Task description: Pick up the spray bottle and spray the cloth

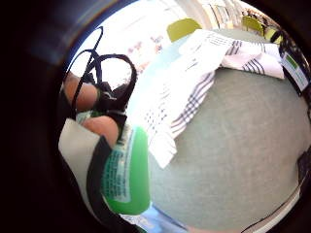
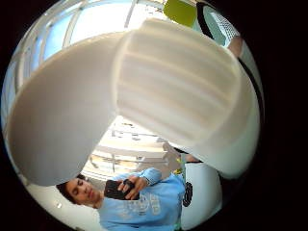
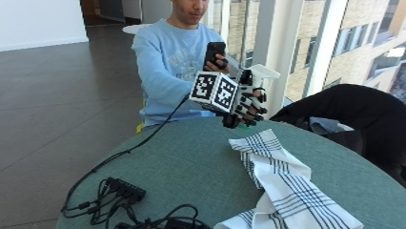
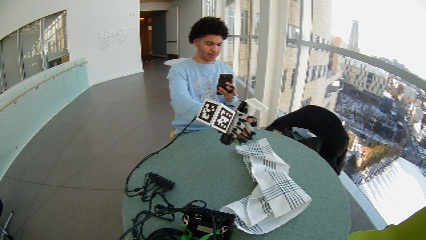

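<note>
Hand: the gloved right hand (image 3: 244,107) is raised above the far edge of the round green desk (image 3: 184,167), fingers curled round the spray bottle (image 3: 254,78) — it grips it, lifted clear of the surface.

Bottle: white trigger head at the top, sticking out past the fingers; from the little finger side palm view its green lower body with a label (image 1: 127,174) sits right against the palm.

Cloth: the white tea towel with dark stripes (image 3: 279,186) lies rumpled along the desk, its near corner just below and beside the hand, not touching it.

Stage: by my reckoning the pick-up is done and the spraying is what remains.

Nozzle: I cannot tell from here exactly which way it points — it seems to face off toward the window side rather than down at the cloth.

Risk: if the trigger is squeezed as the bottle now stands, the mist would likely pass over the cloth and land on the desk or the dark coat (image 3: 355,112) on the chair beyond.

Second risk: the tangle of black cables and boxes (image 3: 120,200) at the near edge — stray spray drifting there would be unwelcome.
</note>
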{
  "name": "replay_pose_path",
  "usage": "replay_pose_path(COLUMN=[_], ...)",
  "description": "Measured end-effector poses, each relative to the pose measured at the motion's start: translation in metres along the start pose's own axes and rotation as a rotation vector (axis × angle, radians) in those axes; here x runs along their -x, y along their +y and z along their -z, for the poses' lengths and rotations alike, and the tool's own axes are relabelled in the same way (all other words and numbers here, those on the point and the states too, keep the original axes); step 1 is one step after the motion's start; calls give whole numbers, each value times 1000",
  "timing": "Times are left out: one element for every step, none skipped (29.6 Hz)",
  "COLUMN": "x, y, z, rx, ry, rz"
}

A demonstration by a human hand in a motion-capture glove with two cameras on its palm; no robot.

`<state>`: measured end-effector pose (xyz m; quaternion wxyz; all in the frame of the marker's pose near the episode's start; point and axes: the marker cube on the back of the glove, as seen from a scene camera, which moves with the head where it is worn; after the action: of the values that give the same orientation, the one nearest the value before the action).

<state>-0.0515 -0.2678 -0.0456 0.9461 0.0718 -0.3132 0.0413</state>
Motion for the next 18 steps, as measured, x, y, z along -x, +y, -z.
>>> replay_pose_path(x=[7, 14, 19, 24, 28, 30, 32, 33, 33, 33, 32, 30, 28, 26, 24, 22, 19, 18], y=[0, -1, -1, -1, -1, -2, -2, -2, -2, -3, -3, -3, -3, -3, -3, -3, -4, -4], z=[-9, -19, -29, -38, -48, -57, -67, -77, -87, -96, -105, -113, -120, -127, -133, -139, -144, -149], rx=[-1, -1, -2, -2, -1, 2, 6, 11, 16, 20, 25, 28, 32, 35, 37, 38, 38, 37], ry=[-25, -50, -74, -96, -115, -131, -146, -161, -175, -189, -202, -212, -221, -228, -235, -241, -247, -252], rz=[30, 58, 83, 104, 121, 135, 145, 154, 160, 165, 168, 171, 173, 174, 174, 174, 173, 172])
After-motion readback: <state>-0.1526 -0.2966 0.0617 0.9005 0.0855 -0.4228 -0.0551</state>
